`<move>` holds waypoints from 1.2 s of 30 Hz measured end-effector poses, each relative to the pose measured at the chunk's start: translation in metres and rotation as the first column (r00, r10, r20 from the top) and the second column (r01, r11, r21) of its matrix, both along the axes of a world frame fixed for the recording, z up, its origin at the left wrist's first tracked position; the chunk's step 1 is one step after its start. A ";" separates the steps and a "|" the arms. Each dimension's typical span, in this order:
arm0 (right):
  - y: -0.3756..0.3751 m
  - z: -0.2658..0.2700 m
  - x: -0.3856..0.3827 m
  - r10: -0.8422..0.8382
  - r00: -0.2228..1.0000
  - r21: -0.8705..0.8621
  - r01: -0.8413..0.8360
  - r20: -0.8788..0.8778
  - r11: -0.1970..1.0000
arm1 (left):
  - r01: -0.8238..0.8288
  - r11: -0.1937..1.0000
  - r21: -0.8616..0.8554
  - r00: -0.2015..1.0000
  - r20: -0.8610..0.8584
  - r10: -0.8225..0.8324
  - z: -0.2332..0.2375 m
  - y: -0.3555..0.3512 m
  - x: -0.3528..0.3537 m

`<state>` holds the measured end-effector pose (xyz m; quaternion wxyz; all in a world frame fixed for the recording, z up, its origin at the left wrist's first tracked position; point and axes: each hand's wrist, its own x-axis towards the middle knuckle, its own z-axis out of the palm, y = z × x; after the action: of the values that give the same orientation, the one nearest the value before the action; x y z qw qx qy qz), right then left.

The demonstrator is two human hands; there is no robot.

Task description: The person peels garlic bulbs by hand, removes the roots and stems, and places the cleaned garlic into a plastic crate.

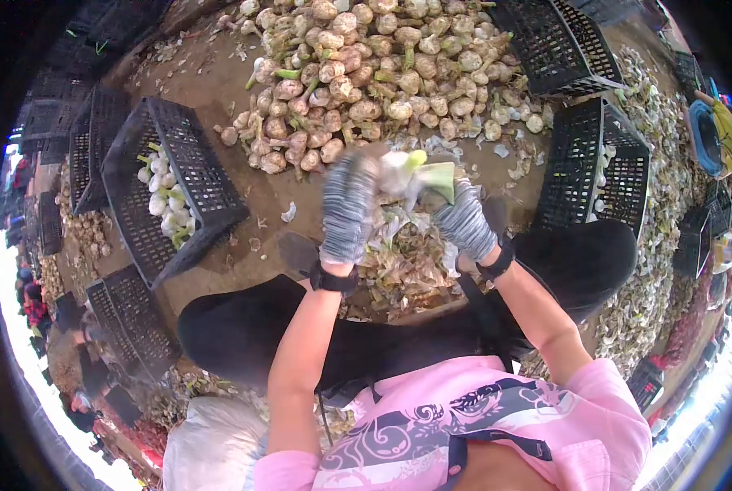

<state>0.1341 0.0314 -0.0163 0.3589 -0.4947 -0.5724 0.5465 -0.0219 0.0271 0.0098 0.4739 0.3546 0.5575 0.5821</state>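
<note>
My left hand (349,204), in a grey striped glove and blurred by motion, is closed at the left side of a whitish garlic bulb (395,176). My right hand (462,217), gloved the same way, is closed on the other side, at the bulb's green stem and a loose pale green-white leaf (438,180). The fingertips are partly hidden behind the garlic. Beneath both hands lies a heap of peeled papery skins (407,262). Just beyond them rises a big pile of unpeeled, soil-stained garlic bulbs (366,74).
On the left, a black crate (202,164) holds cleaned white garlic (168,196). Another black crate (628,155) at the right has some bulbs inside. More crates (546,41) stand at the upper right. A white sack (210,446) lies at lower left. Distant people show at the left edge.
</note>
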 end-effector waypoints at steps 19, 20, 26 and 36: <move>0.024 -0.013 0.026 -0.505 0.454 -0.631 -0.182 -0.734 0.754 | 0.466 0.884 0.019 0.873 0.150 -0.464 0.005 0.008 -0.029; 0.022 -0.007 0.025 -0.497 0.571 -0.659 -0.106 -0.653 0.745 | 0.525 0.846 0.096 0.805 0.268 -0.530 0.006 0.009 -0.029; 0.008 -0.022 0.031 -0.672 0.377 -0.770 -0.346 -0.638 0.537 | 0.236 0.972 0.023 0.582 0.797 -0.160 -0.001 0.001 -0.008; 0.004 -0.028 0.024 0.733 0.506 -0.284 -0.697 0.455 0.658 | -0.045 0.952 -0.302 0.364 0.883 0.297 -0.029 0.023 -0.050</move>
<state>0.1580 0.0352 -0.0442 -0.0884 -0.3560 -0.7826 0.5029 -0.0723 0.0502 -0.0194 0.6760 -0.1446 0.2966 0.6589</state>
